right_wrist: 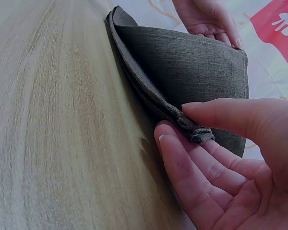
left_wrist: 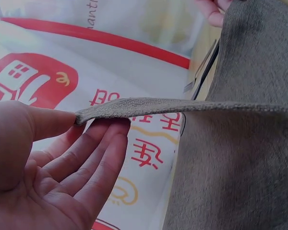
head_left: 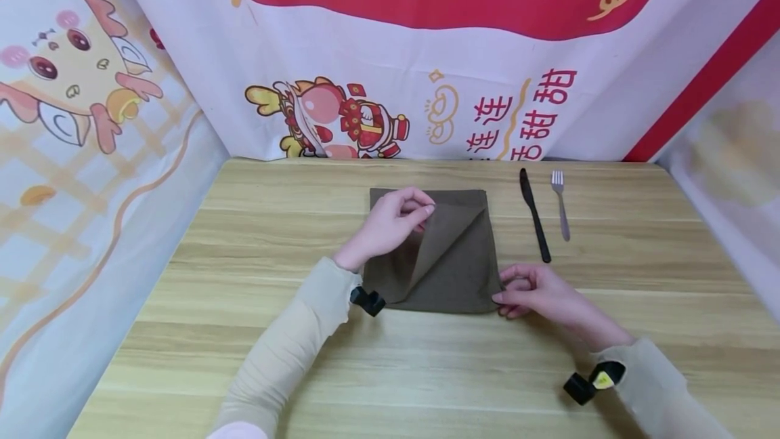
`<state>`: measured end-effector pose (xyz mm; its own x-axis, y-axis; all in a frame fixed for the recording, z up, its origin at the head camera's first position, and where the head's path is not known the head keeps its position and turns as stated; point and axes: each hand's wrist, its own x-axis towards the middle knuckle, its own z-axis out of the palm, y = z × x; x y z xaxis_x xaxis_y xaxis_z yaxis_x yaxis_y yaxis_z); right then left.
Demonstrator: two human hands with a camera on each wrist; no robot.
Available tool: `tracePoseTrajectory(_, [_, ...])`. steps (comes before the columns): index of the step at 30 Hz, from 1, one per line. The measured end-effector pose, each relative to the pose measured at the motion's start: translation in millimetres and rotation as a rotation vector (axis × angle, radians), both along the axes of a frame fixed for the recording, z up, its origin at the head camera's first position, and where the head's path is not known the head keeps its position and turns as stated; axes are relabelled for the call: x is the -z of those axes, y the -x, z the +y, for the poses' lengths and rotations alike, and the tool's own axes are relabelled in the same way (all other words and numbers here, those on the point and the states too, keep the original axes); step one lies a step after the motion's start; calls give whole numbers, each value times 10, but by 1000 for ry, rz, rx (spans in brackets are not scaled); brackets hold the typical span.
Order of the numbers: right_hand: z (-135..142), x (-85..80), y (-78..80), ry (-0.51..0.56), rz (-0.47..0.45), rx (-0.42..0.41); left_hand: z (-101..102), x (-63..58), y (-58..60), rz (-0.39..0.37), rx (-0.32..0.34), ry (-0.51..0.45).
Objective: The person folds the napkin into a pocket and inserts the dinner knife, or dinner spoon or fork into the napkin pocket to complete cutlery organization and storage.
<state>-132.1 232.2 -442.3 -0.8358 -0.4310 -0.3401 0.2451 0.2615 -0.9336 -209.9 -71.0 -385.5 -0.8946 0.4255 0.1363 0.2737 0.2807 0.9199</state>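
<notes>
A dark brown cloth napkin (head_left: 457,276), folded into a square of several layers, lies on the table. My left hand (head_left: 396,222) pinches a corner of its top layer between thumb and fingers and holds it up, so that layer slants across the square. In the left wrist view the raised edge of the napkin (left_wrist: 158,106) runs from the thumb to the right. At the near right corner my right hand (head_left: 536,293) pinches the stacked layers. The right wrist view shows the thumb above and fingers (right_wrist: 175,155) below that thick corner.
Right of the napkin a black knife (head_left: 536,222) and a small fork (head_left: 560,205) lie side by side on the wooden table (head_left: 426,371). A printed white and red cloth (head_left: 378,39) hangs behind the table; another patterned cloth (head_left: 122,175) hangs at the left.
</notes>
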Motion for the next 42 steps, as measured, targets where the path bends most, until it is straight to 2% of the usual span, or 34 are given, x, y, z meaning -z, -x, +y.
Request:
tracePoseTrajectory(7, [0,-6,-6,-5,-1,-3,-89,-30,105,-36,-38,-26])
tracePoseTrajectory(20, [-7,0,-24,-1,-4,0,-295,-88,274,-26,-98,0])
tracePoseTrajectory(32, [6,15,-28,0,-4,-1,-423,-133,431,-60,-144,22])
tracePoseTrajectory(42, [8,26,-28,-5,-14,4,-530,-124,557,-75,-185,38])
